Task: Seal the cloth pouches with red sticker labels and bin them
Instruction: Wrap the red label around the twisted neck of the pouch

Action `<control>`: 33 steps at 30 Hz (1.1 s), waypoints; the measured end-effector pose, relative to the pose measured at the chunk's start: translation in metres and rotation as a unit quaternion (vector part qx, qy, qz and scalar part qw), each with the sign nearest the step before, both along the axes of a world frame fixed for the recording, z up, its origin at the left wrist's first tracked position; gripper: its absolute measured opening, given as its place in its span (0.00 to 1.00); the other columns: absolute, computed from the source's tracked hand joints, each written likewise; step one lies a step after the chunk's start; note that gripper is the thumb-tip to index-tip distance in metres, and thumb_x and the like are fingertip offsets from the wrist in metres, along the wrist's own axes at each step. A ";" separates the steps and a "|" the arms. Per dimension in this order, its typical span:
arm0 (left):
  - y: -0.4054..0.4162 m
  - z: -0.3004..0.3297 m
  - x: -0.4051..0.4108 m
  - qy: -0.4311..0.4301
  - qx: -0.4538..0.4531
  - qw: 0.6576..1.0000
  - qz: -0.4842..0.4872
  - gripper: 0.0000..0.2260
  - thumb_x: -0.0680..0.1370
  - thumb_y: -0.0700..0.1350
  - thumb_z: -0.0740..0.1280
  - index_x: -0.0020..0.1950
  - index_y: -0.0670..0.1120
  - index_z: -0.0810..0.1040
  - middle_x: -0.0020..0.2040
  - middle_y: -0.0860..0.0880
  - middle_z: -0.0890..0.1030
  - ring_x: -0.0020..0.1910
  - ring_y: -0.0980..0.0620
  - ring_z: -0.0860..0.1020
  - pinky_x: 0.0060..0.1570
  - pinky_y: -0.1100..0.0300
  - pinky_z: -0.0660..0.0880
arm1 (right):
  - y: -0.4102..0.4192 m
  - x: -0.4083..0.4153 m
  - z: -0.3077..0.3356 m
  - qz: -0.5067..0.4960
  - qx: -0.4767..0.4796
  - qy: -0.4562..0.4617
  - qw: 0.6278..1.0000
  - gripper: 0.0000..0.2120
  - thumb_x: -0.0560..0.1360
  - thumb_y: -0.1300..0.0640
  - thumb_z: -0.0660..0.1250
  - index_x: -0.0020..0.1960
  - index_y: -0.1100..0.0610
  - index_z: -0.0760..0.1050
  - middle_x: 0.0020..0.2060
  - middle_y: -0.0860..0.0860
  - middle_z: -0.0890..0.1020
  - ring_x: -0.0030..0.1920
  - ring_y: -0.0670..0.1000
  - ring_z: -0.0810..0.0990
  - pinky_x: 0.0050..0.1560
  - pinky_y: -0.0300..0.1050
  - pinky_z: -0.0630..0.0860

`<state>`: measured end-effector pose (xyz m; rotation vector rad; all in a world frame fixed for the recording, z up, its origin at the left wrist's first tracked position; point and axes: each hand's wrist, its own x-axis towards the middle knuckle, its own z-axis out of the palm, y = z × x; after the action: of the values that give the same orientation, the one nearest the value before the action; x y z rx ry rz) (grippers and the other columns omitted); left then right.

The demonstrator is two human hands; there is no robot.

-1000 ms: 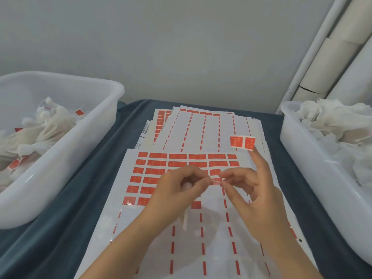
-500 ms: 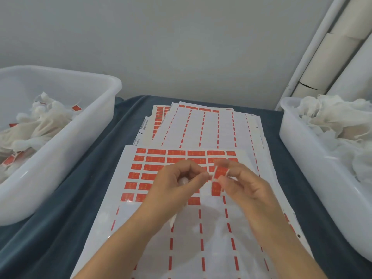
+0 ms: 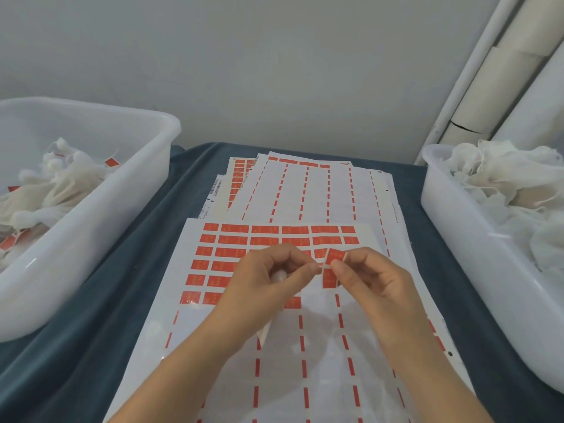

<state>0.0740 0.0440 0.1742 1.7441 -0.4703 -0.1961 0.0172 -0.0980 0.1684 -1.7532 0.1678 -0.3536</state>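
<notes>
Fingers of both hands are curled and meet over the middle of the sticker sheet. From the head camera, the right hand pinches a red sticker label between thumb and forefinger — the label is folded, one half standing up and one hanging down. The left hand pinches a thin strand just left of that label, with something small and white tucked in its palm; a pale tip pokes out below the wrist.

Under the hands the sheet lies on a dark blue cloth, its far rows full of red labels. More sheets are stacked beyond it.

At the left stands a white bin holding cloth pouches with red labels. At the right, another white bin is heaped with unlabelled pouches.
</notes>
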 end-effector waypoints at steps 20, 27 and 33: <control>0.001 0.001 0.000 0.040 -0.020 0.999 0.024 0.06 0.70 0.46 0.72 0.33 0.56 0.81 0.34 0.59 0.81 0.39 0.63 0.78 0.34 0.73 0.73 | 0.002 0.001 -0.003 -0.009 -0.132 -0.062 0.989 0.09 0.68 0.42 0.66 0.47 0.41 0.76 0.47 0.32 0.79 0.51 0.35 0.77 0.47 0.23 0.71; 0.006 0.008 0.002 0.179 -0.103 0.978 0.019 0.09 0.60 0.53 0.70 0.34 0.51 0.82 0.36 0.50 0.83 0.28 0.62 0.76 0.33 0.67 0.70 | -0.006 0.005 0.005 -0.040 -0.030 -0.021 0.999 0.18 0.66 0.42 0.66 0.55 0.40 0.72 0.48 0.27 0.76 0.50 0.28 0.74 0.37 0.19 0.68; 0.005 0.007 0.000 0.181 -0.110 0.977 -0.007 0.07 0.61 0.52 0.71 0.34 0.50 0.82 0.34 0.53 0.82 0.28 0.62 0.76 0.28 0.72 0.70 | 0.000 0.002 0.003 0.003 -0.015 0.014 1.000 0.11 0.63 0.44 0.67 0.44 0.44 0.78 0.40 0.29 0.80 0.45 0.31 0.78 0.34 0.20 0.69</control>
<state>0.0737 0.0487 0.1815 1.4478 -0.2264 -0.4465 0.0194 -0.0979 0.1714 -1.7892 0.1789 -0.3291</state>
